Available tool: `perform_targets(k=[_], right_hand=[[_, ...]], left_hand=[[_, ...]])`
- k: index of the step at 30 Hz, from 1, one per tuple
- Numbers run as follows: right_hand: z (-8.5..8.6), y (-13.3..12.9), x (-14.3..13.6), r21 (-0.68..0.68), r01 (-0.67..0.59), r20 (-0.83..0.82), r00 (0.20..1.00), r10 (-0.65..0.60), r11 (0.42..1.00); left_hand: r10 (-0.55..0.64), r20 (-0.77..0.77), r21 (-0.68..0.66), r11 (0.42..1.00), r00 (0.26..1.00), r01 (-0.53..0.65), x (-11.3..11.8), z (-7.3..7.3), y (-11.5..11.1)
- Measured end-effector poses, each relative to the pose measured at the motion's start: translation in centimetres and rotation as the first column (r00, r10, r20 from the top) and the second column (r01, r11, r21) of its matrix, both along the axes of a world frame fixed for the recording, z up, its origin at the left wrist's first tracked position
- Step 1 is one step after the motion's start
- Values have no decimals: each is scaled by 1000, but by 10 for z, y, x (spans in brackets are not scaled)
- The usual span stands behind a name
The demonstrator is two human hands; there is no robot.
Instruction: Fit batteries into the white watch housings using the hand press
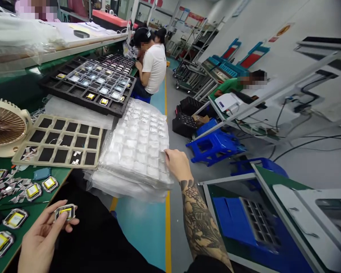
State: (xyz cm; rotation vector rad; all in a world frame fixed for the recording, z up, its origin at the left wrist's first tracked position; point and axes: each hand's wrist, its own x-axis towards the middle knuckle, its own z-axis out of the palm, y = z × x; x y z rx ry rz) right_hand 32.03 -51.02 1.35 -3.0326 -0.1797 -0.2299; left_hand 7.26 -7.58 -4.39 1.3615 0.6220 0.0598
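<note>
Framed yellow-centred module (70, 212) in hand at lower left

The left hand (42, 237) pinches the module between thumb and fingers. Near the frame's centre, the right hand (178, 165) has its fingers closed on the right edge of a translucent tray stack (133, 151). Similar modules (33, 192) lie on the green bench (63, 175) at lower left. Above them sit a beige compartment tray (53, 163) and, at the left edge, a fan (7, 125). A white-shirted co-worker (157, 70) sits at upper centre.
</note>
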Motion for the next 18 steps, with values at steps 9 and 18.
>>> perform_targets(k=[9, 18], right_hand=[[19, 192, -58, 607, -646, 392, 750, 533, 463], [-37, 389, -126, 731, -667, 370, 208, 905, -146]], left_hand=[[193, 139, -116, 977, 971, -178, 2, 15, 5], [483, 171, -82, 875, 858, -477, -50, 17, 47]])
